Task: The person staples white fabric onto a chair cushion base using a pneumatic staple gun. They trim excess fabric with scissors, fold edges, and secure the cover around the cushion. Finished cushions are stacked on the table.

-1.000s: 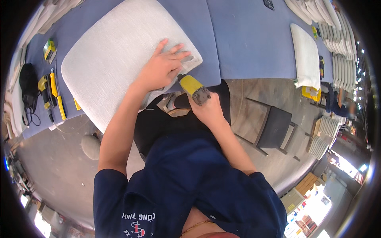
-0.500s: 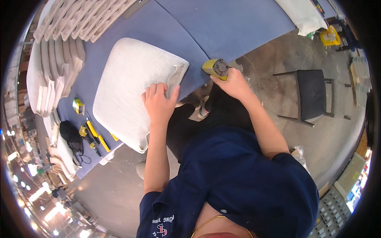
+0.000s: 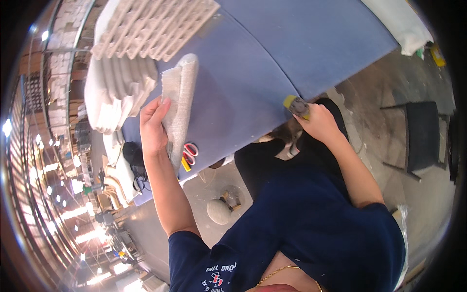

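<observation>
- Our left hand [image 3: 154, 127] grips the near edge of a white woven seat cushion [image 3: 179, 104], tipped on edge on the blue table [image 3: 272, 58].
- Our right hand [image 3: 318, 121] is closed around a yellow-and-grey tool [image 3: 296, 106], possibly a stapler, at the table's near right edge.
- Red-handled scissors [image 3: 190, 151] lie just beside the left hand.
- Stacked white cushions [image 3: 121, 82] sit far left.

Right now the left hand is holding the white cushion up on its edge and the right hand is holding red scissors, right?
Not quite. In the head view the right hand holds a yellow and grey tool; the red scissors lie on the blue table. The left hand does hold the white cushion on edge.
</observation>
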### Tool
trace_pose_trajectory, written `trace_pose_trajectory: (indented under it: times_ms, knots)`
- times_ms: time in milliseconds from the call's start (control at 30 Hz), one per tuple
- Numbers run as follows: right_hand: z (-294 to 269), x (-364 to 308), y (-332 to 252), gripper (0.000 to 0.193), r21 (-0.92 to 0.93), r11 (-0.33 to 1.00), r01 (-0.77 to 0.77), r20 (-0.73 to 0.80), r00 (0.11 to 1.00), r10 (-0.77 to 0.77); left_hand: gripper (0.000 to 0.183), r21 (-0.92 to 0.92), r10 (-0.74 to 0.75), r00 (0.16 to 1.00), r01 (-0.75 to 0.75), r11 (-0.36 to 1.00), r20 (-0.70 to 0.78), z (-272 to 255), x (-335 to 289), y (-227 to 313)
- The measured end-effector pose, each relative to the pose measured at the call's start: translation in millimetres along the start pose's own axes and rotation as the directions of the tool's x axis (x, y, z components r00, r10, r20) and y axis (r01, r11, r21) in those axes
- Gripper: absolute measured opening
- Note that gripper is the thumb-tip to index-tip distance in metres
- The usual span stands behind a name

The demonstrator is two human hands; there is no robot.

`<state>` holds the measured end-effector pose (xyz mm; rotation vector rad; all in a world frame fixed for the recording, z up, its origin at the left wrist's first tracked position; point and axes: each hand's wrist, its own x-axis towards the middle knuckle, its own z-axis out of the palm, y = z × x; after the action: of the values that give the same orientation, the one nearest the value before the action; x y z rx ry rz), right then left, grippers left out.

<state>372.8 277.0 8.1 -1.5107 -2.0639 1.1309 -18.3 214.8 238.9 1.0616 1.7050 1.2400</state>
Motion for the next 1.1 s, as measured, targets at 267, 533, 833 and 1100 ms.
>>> trace_pose_trajectory:
  times_ms: [267,533,833,1100]
  knots:
    - [10,-8,15,0.03,0.013,0.999,0.044,-0.013,0.999,-0.043,0.032,-0.052,0.024,0.999,-0.022,0.998,0.034,22,18,-29]
    - [23,-17,17,0.04,0.085,0.996,0.02,-0.02,1.0,-0.018,0.035,0.621,0.455,0.886,-0.407,0.67,0.091,143,12,-169]
    - [11,-44,-11,0.028,0.17,0.984,0.058,-0.068,0.997,-0.047,0.042,0.782,0.206,0.948,-0.318,0.536,0.244,140,5,-164]
    - [19,-23,-35,0.028,0.237,0.968,0.081,0.033,0.995,-0.092,0.036,0.686,0.307,0.913,-0.406,0.605,0.269,135,13,-208]
